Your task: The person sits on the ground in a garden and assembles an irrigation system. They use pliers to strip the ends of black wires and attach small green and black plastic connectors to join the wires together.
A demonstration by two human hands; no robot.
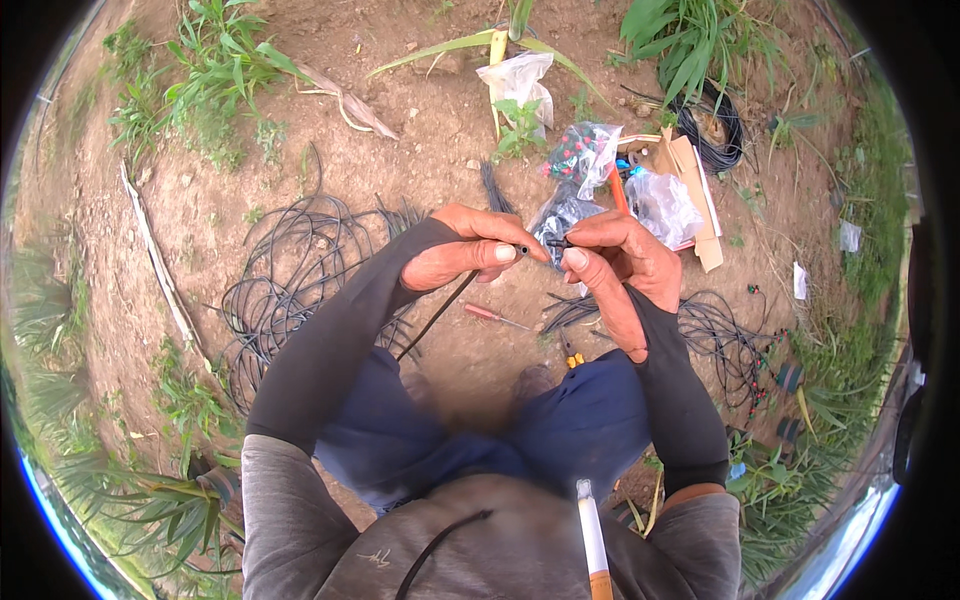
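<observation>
My left hand [455, 250] is closed around a thin black tube [438, 316], its hollow cut end showing between thumb and forefinger. From there the tube hangs down past my left wrist toward my knee. Facing it, my right hand [632, 265] pinches a small black fitting [559, 243] between thumb and fingertips; its exact shape is mostly hidden. A short gap separates the fitting from the tube's end. Both hands are raised over the ground in front of my knees.
Tangled black tubes [268, 300] lie left, and more tubes [725, 345] with small fittings lie right. A screwdriver [482, 312] and a yellow-handled tool [573, 358] are below my hands. Beyond are a cardboard box [690, 165], a bag of fittings [575, 155] and a coil [735, 135].
</observation>
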